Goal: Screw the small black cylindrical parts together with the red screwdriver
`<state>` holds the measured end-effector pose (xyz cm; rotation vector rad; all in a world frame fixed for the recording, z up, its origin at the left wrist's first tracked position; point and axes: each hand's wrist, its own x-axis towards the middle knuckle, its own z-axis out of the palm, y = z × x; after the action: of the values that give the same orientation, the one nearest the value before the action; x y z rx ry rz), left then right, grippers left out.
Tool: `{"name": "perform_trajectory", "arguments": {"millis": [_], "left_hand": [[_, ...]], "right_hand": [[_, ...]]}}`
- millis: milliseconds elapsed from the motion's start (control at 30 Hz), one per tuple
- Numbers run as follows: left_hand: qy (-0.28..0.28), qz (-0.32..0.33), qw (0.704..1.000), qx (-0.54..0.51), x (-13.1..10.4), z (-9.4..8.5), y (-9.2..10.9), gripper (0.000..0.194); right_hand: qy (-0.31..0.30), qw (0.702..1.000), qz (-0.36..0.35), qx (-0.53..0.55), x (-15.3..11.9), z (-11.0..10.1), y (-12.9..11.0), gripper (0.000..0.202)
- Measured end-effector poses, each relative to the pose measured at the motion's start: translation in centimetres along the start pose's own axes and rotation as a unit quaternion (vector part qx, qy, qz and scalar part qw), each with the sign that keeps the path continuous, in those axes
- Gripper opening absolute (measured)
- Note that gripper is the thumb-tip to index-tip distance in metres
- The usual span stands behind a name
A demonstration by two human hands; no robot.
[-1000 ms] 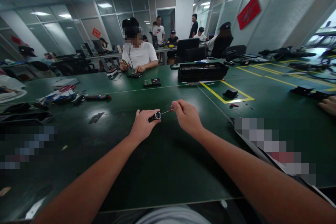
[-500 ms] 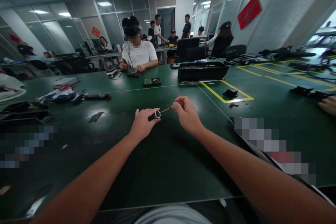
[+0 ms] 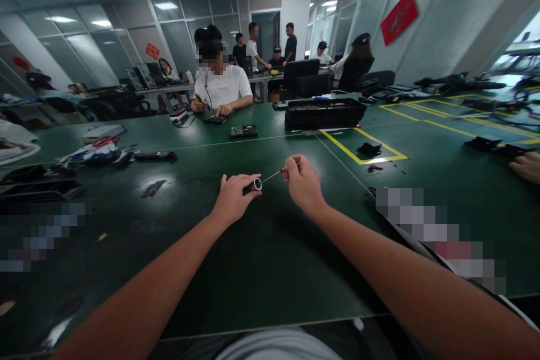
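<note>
My left hand (image 3: 233, 198) is closed around a small black cylinder (image 3: 257, 184) with a bright ring at its end, which faces right. In my right hand (image 3: 304, 183) is a screwdriver (image 3: 283, 170), gripped by its reddish handle. Its thin metal shaft slants down to the left, and the tip is at or very near the ringed end of the cylinder. Whether the tip touches it I cannot tell. Both hands are just above the green table (image 3: 270, 270).
Across the table a person in a white shirt (image 3: 221, 87) handles a dark device. A circuit board (image 3: 243, 131) and a long black housing (image 3: 324, 112) lie ahead. Cables and tools (image 3: 95, 154) are piled at left; a black part (image 3: 369, 149) sits inside yellow tape at right.
Both hands have shifted slightly to the right with the cylinder and screwdriver. My right fingers have curled further around the screwdriver handle.
</note>
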<state>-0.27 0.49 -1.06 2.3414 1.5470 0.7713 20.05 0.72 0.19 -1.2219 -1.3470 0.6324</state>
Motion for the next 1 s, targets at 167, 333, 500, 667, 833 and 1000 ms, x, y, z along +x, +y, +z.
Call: {"name": "perform_trajectory", "arguments": {"millis": [167,333,500,667,833,1000], "left_hand": [[0.008,0.008,1.0,-0.012,-0.2,0.1,-0.1,0.041],[0.008,0.006,1.0,-0.005,-0.2,0.1,-0.1,0.042],[0.009,0.001,1.0,-0.011,-0.3,-0.1,0.2,0.041],[0.016,-0.001,0.999,-0.03,-0.4,-0.2,0.2,0.04],[0.015,-0.002,1.0,-0.027,-0.3,-0.2,0.0,0.039],[0.015,0.002,1.0,-0.017,-0.4,-0.2,0.0,0.038]], "right_hand": [[-0.016,1.0,-0.014,0.002,-0.1,0.0,-0.3,0.025],[-0.036,0.999,-0.004,0.013,-0.4,-0.4,-1.2,0.028],[-0.018,0.999,0.011,0.025,-0.5,-0.3,-1.3,0.028],[-0.022,0.999,0.018,0.024,-0.4,-0.3,-1.2,0.028],[-0.086,0.996,-0.005,0.034,-0.5,-0.7,-1.7,0.021],[-0.072,0.997,-0.034,0.016,-0.6,-0.6,-1.5,0.035]]}}
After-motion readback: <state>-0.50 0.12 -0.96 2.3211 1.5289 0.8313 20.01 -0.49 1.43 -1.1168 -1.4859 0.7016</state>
